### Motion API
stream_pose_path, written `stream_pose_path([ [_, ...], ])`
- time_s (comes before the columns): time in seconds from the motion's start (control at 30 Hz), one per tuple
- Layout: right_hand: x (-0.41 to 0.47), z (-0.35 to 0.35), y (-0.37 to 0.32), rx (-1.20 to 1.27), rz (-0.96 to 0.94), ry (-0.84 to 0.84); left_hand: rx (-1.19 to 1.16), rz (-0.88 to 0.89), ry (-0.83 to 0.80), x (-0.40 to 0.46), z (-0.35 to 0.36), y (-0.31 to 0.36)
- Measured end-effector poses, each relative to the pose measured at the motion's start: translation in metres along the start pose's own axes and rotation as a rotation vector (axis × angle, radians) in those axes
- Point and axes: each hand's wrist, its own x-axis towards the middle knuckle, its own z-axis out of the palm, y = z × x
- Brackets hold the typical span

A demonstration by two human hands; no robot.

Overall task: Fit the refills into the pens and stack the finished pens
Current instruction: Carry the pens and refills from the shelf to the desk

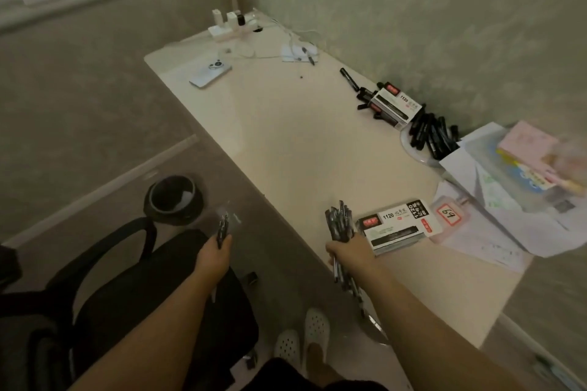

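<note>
A pale table [286, 143] runs from the near right to the far corner against a patterned wall [413, 25]. Left of it, over the floor, stands a black chair [133, 289], and beyond the chair a round black bin [173, 198]. At the table's right end a heap of papers [514, 200] overhangs the edge, with a red-framed tag [450, 214] marked 69 lying on it. Two pen boxes printed 1120 are on the table: one [395, 228] at the near edge just left of the tag, the other [395, 105] far back by the wall, amid loose black pens. Between that far box and the papers a dish holds a pile of pens [433, 136]; their number cannot be counted. A phone [210, 74] lies face down near the far left edge, and a power strip [233, 27] with plugs sits in the far corner. The right hand [349, 252] grips a thick bundle of pens [341, 222] at the table's near edge, touching the near box. The left hand [216, 252], out over the chair, pinches a few dark pens [223, 227]; exactly how many is unclear. Two white shoes [305, 336] show below.
</note>
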Motion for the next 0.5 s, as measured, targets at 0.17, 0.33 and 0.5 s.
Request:
stream_pose_path([
  [0.17,0.033,0.0,-0.031,-0.001,0.003,-0.046,0.014,0.018,0.016,0.02,0.009,0.031],
  [0.33,0.064,-0.005,-0.059,0.011,0.009,-0.022,-0.012,0.063,0.002,0.038,0.014,0.073],
  [0.5,0.091,-0.005,-0.076,0.003,0.048,-0.027,-0.016,0.078,-0.061,0.064,0.016,0.114],
])
